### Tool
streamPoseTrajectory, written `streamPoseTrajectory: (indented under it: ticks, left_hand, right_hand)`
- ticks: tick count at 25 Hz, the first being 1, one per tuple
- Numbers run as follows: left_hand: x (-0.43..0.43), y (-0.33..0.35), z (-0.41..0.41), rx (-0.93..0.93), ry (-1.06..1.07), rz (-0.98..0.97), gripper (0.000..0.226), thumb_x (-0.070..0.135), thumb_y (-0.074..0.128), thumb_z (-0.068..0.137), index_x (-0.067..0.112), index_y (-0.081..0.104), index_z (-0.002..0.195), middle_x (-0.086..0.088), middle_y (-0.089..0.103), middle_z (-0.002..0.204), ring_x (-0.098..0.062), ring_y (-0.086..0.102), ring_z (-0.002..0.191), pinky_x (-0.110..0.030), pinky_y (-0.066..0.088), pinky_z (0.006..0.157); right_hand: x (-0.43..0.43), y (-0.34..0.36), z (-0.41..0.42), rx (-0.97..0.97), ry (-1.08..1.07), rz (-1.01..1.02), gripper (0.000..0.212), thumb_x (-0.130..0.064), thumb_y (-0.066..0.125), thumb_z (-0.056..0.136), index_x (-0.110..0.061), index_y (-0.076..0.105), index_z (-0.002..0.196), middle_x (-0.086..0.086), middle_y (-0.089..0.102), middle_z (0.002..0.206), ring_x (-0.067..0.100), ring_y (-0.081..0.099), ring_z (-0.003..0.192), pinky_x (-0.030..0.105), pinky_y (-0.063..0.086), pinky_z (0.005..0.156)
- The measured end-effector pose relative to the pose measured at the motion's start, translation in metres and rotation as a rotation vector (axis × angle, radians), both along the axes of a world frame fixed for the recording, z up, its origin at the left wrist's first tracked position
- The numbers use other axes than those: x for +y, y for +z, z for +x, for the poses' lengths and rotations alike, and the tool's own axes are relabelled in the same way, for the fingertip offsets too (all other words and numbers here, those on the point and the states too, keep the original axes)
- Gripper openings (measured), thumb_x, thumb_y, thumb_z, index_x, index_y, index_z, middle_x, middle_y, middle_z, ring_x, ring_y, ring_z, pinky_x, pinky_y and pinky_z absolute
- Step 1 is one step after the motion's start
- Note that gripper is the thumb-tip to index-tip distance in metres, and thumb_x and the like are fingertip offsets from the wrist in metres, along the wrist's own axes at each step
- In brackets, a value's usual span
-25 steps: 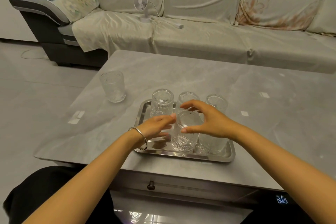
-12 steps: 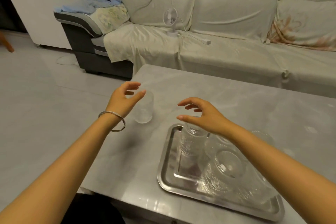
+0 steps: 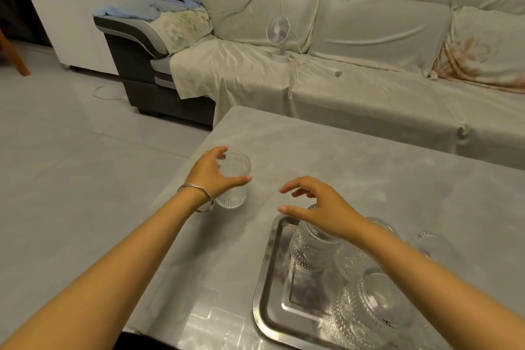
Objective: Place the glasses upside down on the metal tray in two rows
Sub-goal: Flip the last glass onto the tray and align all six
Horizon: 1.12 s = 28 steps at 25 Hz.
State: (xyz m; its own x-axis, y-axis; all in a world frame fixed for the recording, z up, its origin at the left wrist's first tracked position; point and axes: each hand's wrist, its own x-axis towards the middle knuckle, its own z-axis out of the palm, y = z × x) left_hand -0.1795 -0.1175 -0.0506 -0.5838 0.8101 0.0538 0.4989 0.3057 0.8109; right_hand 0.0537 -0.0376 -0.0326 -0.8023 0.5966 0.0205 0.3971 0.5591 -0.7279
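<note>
A ribbed clear glass [image 3: 236,182] stands upright on the grey table, left of the metal tray [image 3: 268,287]. My left hand [image 3: 211,175], with a silver bangle at the wrist, is wrapped around this glass, fingers behind it and thumb in front. The tray at the lower right carries several ribbed glasses upside down, among them one at its far left corner [image 3: 311,247] and one near the front [image 3: 377,301]. My right hand [image 3: 321,209] hovers over the tray's far left corner, fingers spread, holding nothing.
The grey marble-look table [image 3: 355,167] has its left edge close to the lone glass. Behind it runs a covered sofa [image 3: 369,88] with a small white fan [image 3: 278,37], a cable and cushions. Tiled floor lies to the left.
My left hand has left the tray, reached left and closed around the lone upright glass. My right hand let go of a tray glass and stays open. The view swung left.
</note>
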Motion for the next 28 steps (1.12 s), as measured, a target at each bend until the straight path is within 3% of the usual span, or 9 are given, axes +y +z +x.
streamPoseTrajectory:
  ticks: [3, 6, 9, 12, 15, 20, 24, 28]
  left_hand:
    - [-0.012, 0.018, 0.004, -0.233, 0.065, 0.128, 0.087, 0.045, 0.079, 0.057, 0.017, 0.043, 0.131, -0.006, 0.054, 0.128, -0.022, 0.053, 0.108, -0.034, 0.05, 0.085]
    - [-0.032, 0.05, 0.017, -0.479, 0.013, 0.26, 0.087, 0.055, 0.072, 0.05, 0.021, 0.049, 0.126, 0.0, 0.056, 0.121, -0.016, 0.056, 0.104, -0.025, 0.054, 0.068]
    - [-0.055, 0.075, 0.038, -0.707, -0.098, 0.343, 0.074, 0.055, 0.073, 0.059, 0.022, 0.055, 0.123, -0.005, 0.064, 0.121, -0.021, 0.063, 0.107, -0.033, 0.058, 0.073]
    - [-0.074, 0.089, 0.06, -0.871, -0.223, 0.446, 0.042, 0.047, 0.064, 0.072, 0.03, 0.064, 0.11, 0.001, 0.071, 0.111, -0.017, 0.067, 0.102, -0.032, 0.057, 0.071]
    - [-0.09, 0.092, 0.084, -0.995, -0.309, 0.489, 0.032, 0.044, 0.066, 0.072, 0.032, 0.069, 0.101, 0.0, 0.071, 0.11, -0.021, 0.066, 0.105, -0.032, 0.057, 0.072]
    - [-0.1, 0.078, 0.113, -1.016, -0.386, 0.419, 0.049, 0.04, 0.069, 0.072, 0.026, 0.059, 0.119, -0.004, 0.067, 0.12, -0.023, 0.062, 0.111, -0.037, 0.055, 0.083]
    - [-0.106, 0.059, 0.119, -0.921, -0.42, 0.245, 0.041, 0.038, 0.063, 0.075, 0.029, 0.059, 0.115, 0.002, 0.068, 0.116, -0.015, 0.064, 0.108, -0.03, 0.056, 0.083]
    - [-0.114, 0.035, 0.124, -0.699, -0.467, 0.062, 0.048, 0.037, 0.059, 0.078, 0.027, 0.054, 0.124, 0.004, 0.061, 0.126, -0.01, 0.057, 0.116, -0.034, 0.047, 0.099]
  right_hand:
    - [-0.003, 0.007, 0.002, 0.038, -0.021, -0.015, 0.04, -0.047, 0.069, 0.076, -0.035, 0.057, 0.113, -0.012, 0.058, 0.123, 0.004, 0.056, 0.112, 0.016, 0.044, 0.092]
    - [-0.013, 0.028, 0.006, 0.16, -0.062, -0.107, 0.064, -0.054, 0.069, 0.07, -0.034, 0.048, 0.127, -0.013, 0.055, 0.129, 0.003, 0.055, 0.116, 0.022, 0.043, 0.098]
    - [-0.029, 0.055, 0.013, 0.289, -0.05, -0.316, 0.079, -0.058, 0.071, 0.062, -0.037, 0.043, 0.134, -0.013, 0.051, 0.135, 0.006, 0.059, 0.116, 0.027, 0.05, 0.096]
    - [-0.046, 0.073, 0.023, 0.383, -0.031, -0.457, 0.068, -0.051, 0.074, 0.061, -0.037, 0.052, 0.123, -0.004, 0.061, 0.129, 0.01, 0.067, 0.107, 0.031, 0.055, 0.09]
    - [-0.063, 0.081, 0.038, 0.468, -0.056, -0.504, 0.06, -0.048, 0.075, 0.058, -0.033, 0.057, 0.114, -0.002, 0.074, 0.109, 0.014, 0.071, 0.099, 0.029, 0.058, 0.078]
    - [-0.082, 0.083, 0.067, 0.444, -0.165, -0.412, 0.074, -0.049, 0.074, 0.058, -0.023, 0.057, 0.125, 0.004, 0.07, 0.116, 0.012, 0.071, 0.098, 0.025, 0.058, 0.075]
    - [-0.088, 0.084, 0.095, 0.385, -0.205, -0.23, 0.059, -0.052, 0.076, 0.055, -0.041, 0.06, 0.11, -0.011, 0.068, 0.106, -0.002, 0.068, 0.092, 0.01, 0.051, 0.07]
    - [-0.093, 0.07, 0.104, 0.225, -0.199, -0.079, 0.074, -0.056, 0.075, 0.056, -0.034, 0.056, 0.123, -0.012, 0.063, 0.115, 0.004, 0.062, 0.106, 0.018, 0.052, 0.087]
